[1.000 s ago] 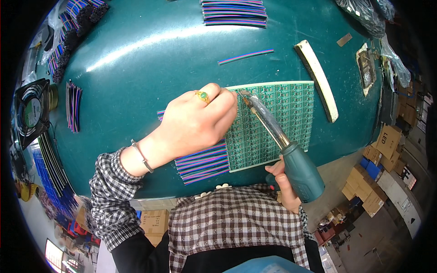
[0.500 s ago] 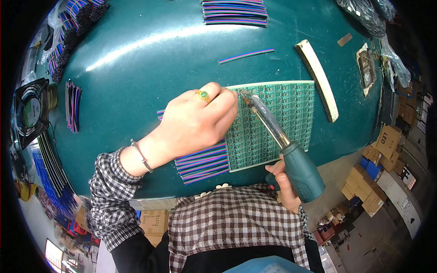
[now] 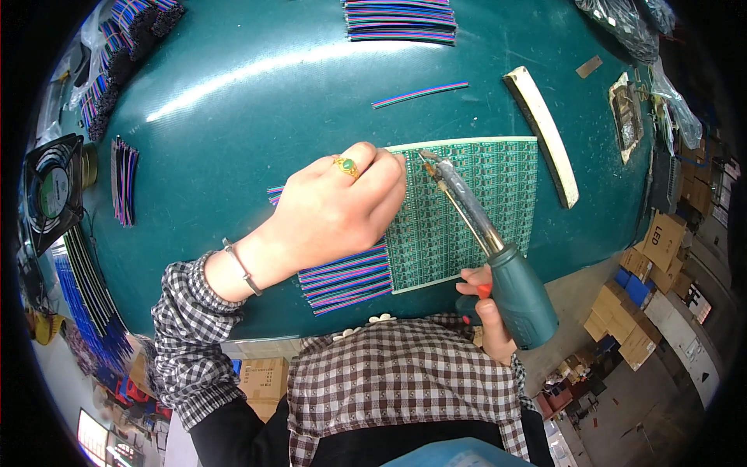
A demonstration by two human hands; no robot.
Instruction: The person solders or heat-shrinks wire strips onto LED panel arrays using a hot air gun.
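Observation:
A green panel of many small circuit boards [image 3: 467, 210] lies on the table in front of me. My left hand [image 3: 331, 206] is closed in a pinch at its upper left edge; the fingertips point down and hide what they hold. Under and beside that hand, a row of multicoloured ribbon wires [image 3: 346, 280] lies against the panel's left edge. Wire ends [image 3: 274, 194] stick out past the back of the hand. My right hand [image 3: 492, 319] grips the green handle of a soldering gun [image 3: 523, 296] with a red trigger. Its tip is over the panel's top rows, just right of my left fingers.
One loose ribbon wire [image 3: 420, 95] lies beyond the panel, with a wire bundle [image 3: 401, 22] farther back. A curved white strip [image 3: 545, 140] is to the right. At left are a fan [image 3: 54, 187] and more wire bundles [image 3: 124, 183]. Cardboard boxes [image 3: 622, 327] stand on the floor.
The soldering gun has shifted slightly right, its tip drawing away from my left fingers. The right index finger has moved a little, and the red trigger now shows. My left hand stays put.

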